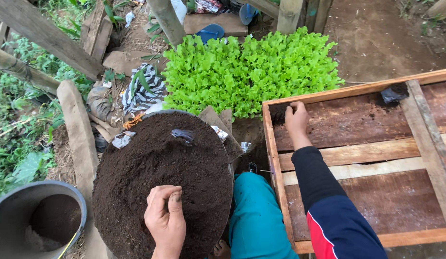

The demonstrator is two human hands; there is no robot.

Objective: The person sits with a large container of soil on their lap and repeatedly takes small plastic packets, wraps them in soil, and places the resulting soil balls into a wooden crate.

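A big round heap of dark soil (160,163) fills the lower middle of the head view. My left hand (164,218) rests on its near edge with fingers curled into a fist on the soil. My right hand (297,120) reaches into the far left corner of a wooden tray (362,156), fingers curled down on something small and dark that I cannot make out. A small black bag of soil (394,92) stands at the tray's far edge. Bits of plastic (183,135) lie on the soil heap.
A dense patch of bright green lettuce seedlings (251,69) grows behind the soil and tray. A grey bucket (21,211) holding some soil stands at the lower left. Wooden posts and planks (45,36) cross the upper left, with weeds beyond. My teal trouser knee (256,216) lies between heap and tray.
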